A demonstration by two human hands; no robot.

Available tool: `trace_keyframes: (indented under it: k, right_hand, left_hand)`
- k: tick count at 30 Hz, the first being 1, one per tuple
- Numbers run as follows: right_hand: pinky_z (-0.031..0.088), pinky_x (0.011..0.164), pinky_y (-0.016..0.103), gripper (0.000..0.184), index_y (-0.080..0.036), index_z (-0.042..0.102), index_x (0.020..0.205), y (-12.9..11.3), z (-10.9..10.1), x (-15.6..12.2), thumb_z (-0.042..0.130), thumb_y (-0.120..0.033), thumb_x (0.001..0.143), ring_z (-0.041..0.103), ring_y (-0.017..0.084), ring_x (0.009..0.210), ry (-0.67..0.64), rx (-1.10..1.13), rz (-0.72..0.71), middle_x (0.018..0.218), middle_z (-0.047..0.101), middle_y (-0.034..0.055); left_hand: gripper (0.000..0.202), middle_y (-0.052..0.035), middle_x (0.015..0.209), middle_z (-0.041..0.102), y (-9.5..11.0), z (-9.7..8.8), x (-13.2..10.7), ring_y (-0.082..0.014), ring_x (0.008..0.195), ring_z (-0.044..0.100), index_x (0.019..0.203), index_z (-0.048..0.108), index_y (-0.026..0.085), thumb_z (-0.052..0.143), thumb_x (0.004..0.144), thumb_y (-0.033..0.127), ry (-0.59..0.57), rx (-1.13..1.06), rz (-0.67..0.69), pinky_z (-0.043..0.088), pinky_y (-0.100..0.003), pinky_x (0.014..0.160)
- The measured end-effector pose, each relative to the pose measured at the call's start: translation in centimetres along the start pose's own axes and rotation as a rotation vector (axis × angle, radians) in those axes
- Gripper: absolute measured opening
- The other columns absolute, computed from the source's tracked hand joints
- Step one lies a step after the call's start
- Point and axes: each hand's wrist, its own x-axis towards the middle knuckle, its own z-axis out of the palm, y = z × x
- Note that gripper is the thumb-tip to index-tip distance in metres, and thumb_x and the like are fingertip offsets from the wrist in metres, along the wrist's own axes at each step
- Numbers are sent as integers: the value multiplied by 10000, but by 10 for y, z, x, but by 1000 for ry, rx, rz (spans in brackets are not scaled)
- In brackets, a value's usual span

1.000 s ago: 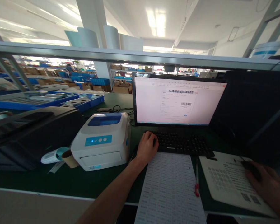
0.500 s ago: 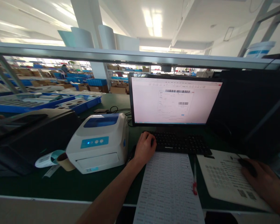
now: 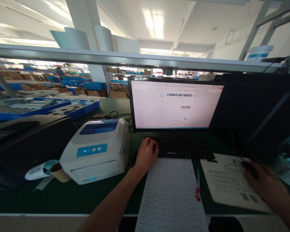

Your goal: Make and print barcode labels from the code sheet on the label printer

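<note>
My left hand (image 3: 147, 154) rests on the left end of the black keyboard (image 3: 181, 148), fingers bent over the keys and thumb apart, holding nothing. At the right, my right hand (image 3: 264, 178) lies over a dark computer mouse (image 3: 250, 170) on a pale printed mouse pad (image 3: 226, 180). Behind the keyboard a monitor (image 3: 175, 109) displays a page with two barcodes. A printed sheet (image 3: 171, 196) full of small text lies below the keyboard. Along its right edge is a pen (image 3: 198, 193) with a red part.
A white label printer (image 3: 94, 151) with a lit blue light stands left of my left hand. Beside it are a cardboard tube (image 3: 60, 173) and a curled label strip (image 3: 37, 171). Farther left sits a black box-shaped device (image 3: 26, 148). A shelf (image 3: 125, 59) crosses above the monitor.
The whole view has shifted slightly, so things appear a little farther left. Both hands stay at the keyboard and the mouse; the screen looks the same.
</note>
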Motion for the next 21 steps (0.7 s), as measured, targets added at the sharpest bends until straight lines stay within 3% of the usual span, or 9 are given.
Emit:
trace_keyframes:
  k: [4, 21]
  right_hand:
    - [520, 1044, 561, 718, -251, 556, 1465, -1, -1, 0, 374, -684, 922, 606, 382, 1253, -21, 6, 4, 1457, 542, 158]
    - [536, 1001, 576, 713, -246, 586, 1443, -6, -7, -2, 412, -667, 894, 621, 394, 1218, 10, 48, -5, 1425, 571, 163]
  left_hand:
    - [170, -77, 1043, 572, 0, 0, 0, -299, 1006, 580, 972, 607, 221, 630, 949, 53, -1, -5, 0, 529, -468, 904]
    - [163, -80, 1048, 567, -1, 1, 0, -300, 1014, 573, 976, 605, 214, 628, 958, 53, -12, -12, 2, 526, -471, 916]
